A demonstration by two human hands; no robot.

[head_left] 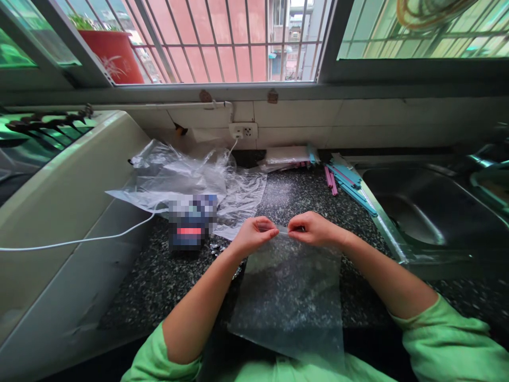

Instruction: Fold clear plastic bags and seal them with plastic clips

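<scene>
A clear plastic bag [290,297] lies flat on the dark speckled counter [159,281] in front of me, its far edge lifted. My left hand [254,236] pinches that top edge on the left, fingers closed. My right hand [312,229] pinches the same edge on the right, fingers closed. The two hands sit close together, a thumb's width apart, with the bag's opening strip between them.
Crumpled clear plastic [191,175] lies behind at the left, a blurred dark box [193,220] in front of it. A white cable [79,241] runs to a wall socket [243,130]. Pink and blue strips [345,180] lie by the steel sink [429,212]. A white appliance [67,212] stands left.
</scene>
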